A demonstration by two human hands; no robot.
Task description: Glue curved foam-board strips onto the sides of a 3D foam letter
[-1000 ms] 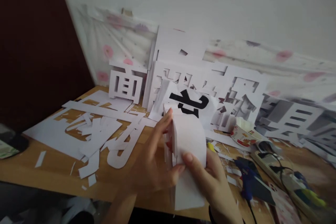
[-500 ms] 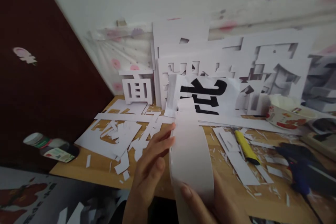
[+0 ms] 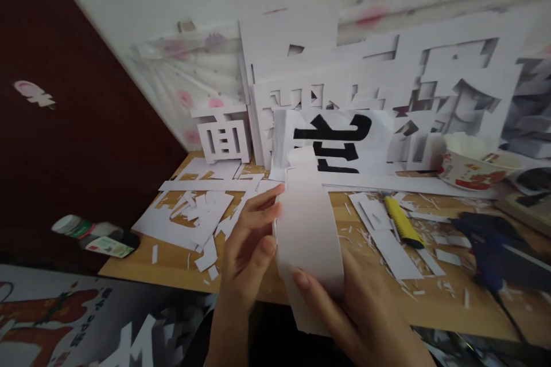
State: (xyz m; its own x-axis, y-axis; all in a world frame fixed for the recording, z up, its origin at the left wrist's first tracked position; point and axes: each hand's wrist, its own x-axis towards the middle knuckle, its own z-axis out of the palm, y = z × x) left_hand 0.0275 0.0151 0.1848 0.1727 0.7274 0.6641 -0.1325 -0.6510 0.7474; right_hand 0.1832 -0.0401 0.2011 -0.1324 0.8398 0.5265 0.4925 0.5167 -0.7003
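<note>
A white curved piece of foam board, standing on edge with its long side strip facing me, is between my hands over the table's front edge. My right hand is closed around its lower right, thumb lying across the strip. My left hand pinches its left edge with fingertips and thumb. The far side of the piece is hidden. Just behind it stands a white sheet printed with a black character.
Cut-out boards and a finished white character stand along the wall. Scraps litter the wooden table. At right are a yellow utility knife, a blue glue gun and a paper bowl; a bottle is at left.
My left thumb has moved up to the left edge of the white piece. My right hand keeps its grip, and the piece's lower end now shows. The view has shifted slightly.
</note>
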